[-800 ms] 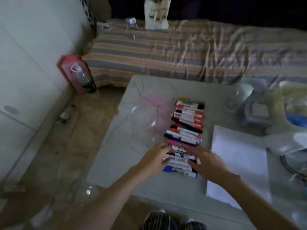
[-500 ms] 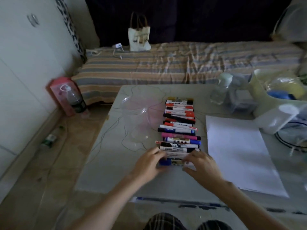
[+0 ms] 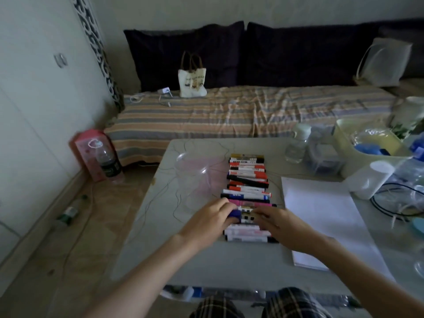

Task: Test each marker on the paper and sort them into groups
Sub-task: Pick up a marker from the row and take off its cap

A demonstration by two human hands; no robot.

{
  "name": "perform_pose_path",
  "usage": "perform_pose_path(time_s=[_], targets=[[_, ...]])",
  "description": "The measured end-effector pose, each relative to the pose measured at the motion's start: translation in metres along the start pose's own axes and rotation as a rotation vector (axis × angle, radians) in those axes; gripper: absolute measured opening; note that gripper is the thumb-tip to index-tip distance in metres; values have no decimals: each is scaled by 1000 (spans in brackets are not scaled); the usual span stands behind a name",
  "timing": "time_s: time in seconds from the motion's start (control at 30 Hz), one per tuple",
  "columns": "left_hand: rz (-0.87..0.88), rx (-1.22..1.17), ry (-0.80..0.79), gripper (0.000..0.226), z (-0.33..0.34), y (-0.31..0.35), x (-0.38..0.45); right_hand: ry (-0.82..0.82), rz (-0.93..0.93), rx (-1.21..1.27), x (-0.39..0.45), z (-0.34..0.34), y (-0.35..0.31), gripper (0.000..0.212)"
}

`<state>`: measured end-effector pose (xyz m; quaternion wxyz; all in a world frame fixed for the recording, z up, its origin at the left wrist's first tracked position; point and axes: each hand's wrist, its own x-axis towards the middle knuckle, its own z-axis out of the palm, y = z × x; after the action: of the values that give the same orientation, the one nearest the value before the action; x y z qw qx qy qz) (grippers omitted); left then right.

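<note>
**Both hands on a marker at the low table**

A pale, crack-lined table [image 3: 142, 237] filled the lower centre, a striped bed [image 3: 241, 111] behind it. The row of markers [image 3: 247, 180] lay mid-frame, white paper [image 3: 325, 216] just right. The left hand [image 3: 206, 223] pinched a blue-capped marker [image 3: 243, 215]; the right hand [image 3: 282, 226] curled over its other end.

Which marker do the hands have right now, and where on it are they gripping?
The blue-capped marker in the row: left hand pinches its blue cap end, right hand holds the other end of the barrel.
</note>
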<state>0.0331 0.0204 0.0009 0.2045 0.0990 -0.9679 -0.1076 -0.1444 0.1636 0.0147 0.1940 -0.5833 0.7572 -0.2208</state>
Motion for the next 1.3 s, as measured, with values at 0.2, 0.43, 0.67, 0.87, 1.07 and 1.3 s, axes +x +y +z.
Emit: perform_pose_path(time_s=[0.2,0.43,0.67,0.87,1.07,1.3], targets=[[184,152,-26,39,-52,20,26,253,-202,21,-27,-34,-17,15],[-351,-219,-209,22,-57,54,35,431,-98,55,-84,-80,49,25],[-291,-193,-560,45,65,75,-11,458,42,215,-111,-67,103,46],[-352,-211,-493,29,84,48,5,523,171,673,-103,-60,114,39],[-307,-214,-434,30,87,34,13,502,174,1015,-87,-53,104,44],[-245,-375,-215,25,91,34,42,566,419,1025,-46,-33,101,36]])
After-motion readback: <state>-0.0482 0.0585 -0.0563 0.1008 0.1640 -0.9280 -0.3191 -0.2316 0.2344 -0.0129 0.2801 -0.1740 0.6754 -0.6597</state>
